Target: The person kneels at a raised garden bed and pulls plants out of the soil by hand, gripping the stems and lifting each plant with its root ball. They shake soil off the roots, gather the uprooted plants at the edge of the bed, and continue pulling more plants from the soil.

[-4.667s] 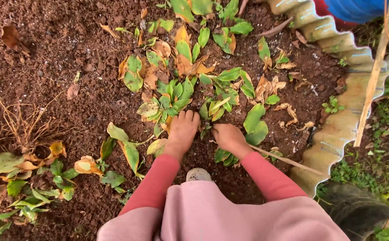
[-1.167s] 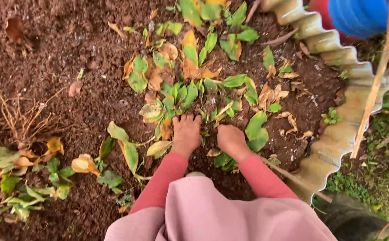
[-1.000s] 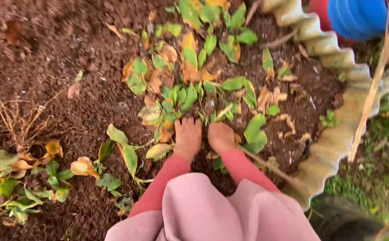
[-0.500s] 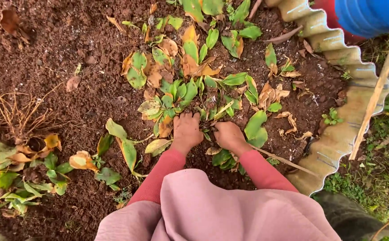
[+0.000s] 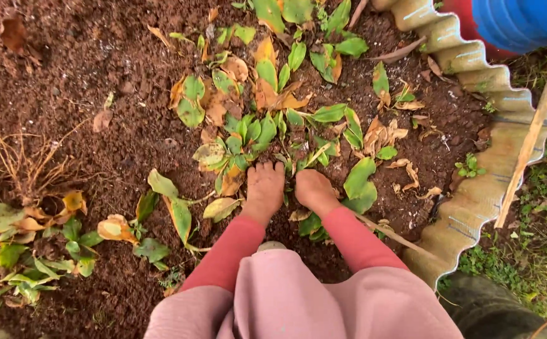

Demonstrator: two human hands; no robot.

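A garden bed [image 5: 85, 75] of dark soil, edged at three o'clock by corrugated sheet edging [image 5: 474, 207], fills the view. Both hands, briefly drawn together a second ago, again sit slightly apart at the foot of the leafy plant clump [image 5: 254, 129]. The left hand [image 5: 264, 188] presses flat, fingers extended; the right hand [image 5: 314, 190] curls downward, grip on soil or stems unclear.
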